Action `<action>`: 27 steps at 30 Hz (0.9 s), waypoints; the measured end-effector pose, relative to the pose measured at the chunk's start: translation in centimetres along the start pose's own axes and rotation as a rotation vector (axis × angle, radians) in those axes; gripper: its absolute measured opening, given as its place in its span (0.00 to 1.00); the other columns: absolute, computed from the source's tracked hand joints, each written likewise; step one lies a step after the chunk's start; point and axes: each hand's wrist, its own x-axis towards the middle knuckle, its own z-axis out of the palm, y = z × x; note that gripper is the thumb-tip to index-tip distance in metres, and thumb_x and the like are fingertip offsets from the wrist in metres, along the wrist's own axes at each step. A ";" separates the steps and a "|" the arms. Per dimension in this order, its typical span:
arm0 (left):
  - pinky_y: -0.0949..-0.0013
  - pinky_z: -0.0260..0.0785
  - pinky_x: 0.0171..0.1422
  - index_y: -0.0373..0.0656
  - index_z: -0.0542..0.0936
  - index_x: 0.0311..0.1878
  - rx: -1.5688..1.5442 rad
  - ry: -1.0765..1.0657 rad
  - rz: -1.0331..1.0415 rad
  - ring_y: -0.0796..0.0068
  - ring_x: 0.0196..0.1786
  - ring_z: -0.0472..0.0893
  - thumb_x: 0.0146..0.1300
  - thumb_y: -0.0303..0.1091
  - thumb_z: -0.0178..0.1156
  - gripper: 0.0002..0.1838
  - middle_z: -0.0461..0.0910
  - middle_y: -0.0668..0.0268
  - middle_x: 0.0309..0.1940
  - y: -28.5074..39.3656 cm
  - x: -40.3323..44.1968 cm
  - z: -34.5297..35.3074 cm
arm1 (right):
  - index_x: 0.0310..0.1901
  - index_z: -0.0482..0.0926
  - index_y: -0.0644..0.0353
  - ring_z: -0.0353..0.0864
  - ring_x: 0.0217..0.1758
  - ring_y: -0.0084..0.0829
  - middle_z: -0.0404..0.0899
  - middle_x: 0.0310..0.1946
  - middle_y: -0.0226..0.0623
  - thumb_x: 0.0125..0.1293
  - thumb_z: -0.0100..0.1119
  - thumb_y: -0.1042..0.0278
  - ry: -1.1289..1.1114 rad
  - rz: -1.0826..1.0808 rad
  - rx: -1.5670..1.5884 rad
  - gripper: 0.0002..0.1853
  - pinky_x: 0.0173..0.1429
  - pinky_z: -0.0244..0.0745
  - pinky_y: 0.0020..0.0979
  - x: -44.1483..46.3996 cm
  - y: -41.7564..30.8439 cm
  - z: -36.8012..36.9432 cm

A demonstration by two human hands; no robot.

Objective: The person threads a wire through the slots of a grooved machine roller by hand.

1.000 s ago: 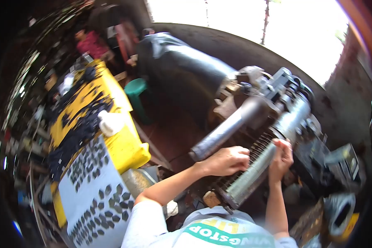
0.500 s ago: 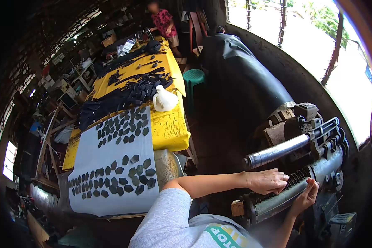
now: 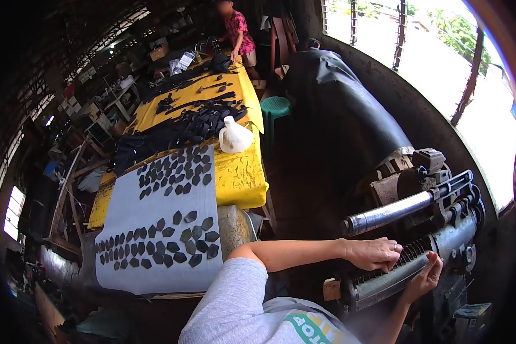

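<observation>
A grey metal machine (image 3: 454, 235) with a long slotted bed (image 3: 378, 291) stands before me at the right. A row of thin dark, evenly spaced prongs (image 3: 414, 249) runs along the bed. My left hand (image 3: 374, 254), with a ring on one finger, reaches across from the left and rests over these prongs, fingers curled and tips pressed down; what they grip is hidden. My right hand (image 3: 425, 278) is at the bed's near side, thumb and fingers pinched together. Anything between them is too small to make out. A shiny steel roller (image 3: 390, 213) sits above the bed.
Dark five-sided pieces (image 3: 196, 246) lie in rows on a white sheet (image 3: 149, 209) at left. Behind it, a yellow-covered table (image 3: 241, 183) bears black straps (image 3: 178, 129) and a white jug (image 3: 235, 136). A green stool (image 3: 276, 106) and a person (image 3: 239, 34) are farther back.
My view has shifted slightly, so the scene sits a little to the right. The person at the back has moved an arm down to the table. My hands stay in nearly the same places.
</observation>
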 end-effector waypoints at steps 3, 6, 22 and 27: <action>0.57 0.60 0.56 0.46 0.75 0.36 -0.020 0.008 -0.009 0.65 0.51 0.71 0.65 0.32 0.63 0.06 0.70 0.65 0.40 0.0 0.0 0.1 | 0.40 0.80 0.65 0.71 0.44 0.19 0.78 0.37 0.29 0.79 0.52 0.64 0.004 0.009 -0.005 0.13 0.60 0.65 0.26 -0.1 -0.3 0.1; 0.57 0.60 0.57 0.46 0.75 0.36 -0.046 0.031 -0.002 0.65 0.51 0.71 0.65 0.33 0.64 0.06 0.71 0.65 0.40 -0.3 -0.1 0.3 | 0.40 0.80 0.65 0.72 0.43 0.20 0.78 0.37 0.29 0.79 0.52 0.64 -0.003 0.004 -0.017 0.13 0.61 0.64 0.27 -0.1 -0.5 0.0; 0.57 0.59 0.60 0.47 0.78 0.35 -0.122 0.097 -0.073 0.65 0.51 0.73 0.64 0.33 0.65 0.05 0.74 0.67 0.39 0.1 -0.4 0.3 | 0.40 0.81 0.65 0.73 0.43 0.21 0.79 0.36 0.29 0.79 0.52 0.64 0.008 -0.008 -0.056 0.14 0.70 0.60 0.32 0.1 -0.2 0.0; 0.58 0.58 0.61 0.47 0.79 0.34 -0.112 0.119 -0.086 0.67 0.50 0.73 0.64 0.31 0.65 0.04 0.74 0.67 0.39 0.5 -0.5 0.2 | 0.40 0.81 0.65 0.74 0.44 0.21 0.80 0.36 0.30 0.79 0.52 0.64 -0.001 -0.001 -0.059 0.13 0.70 0.61 0.32 0.1 -0.1 -0.2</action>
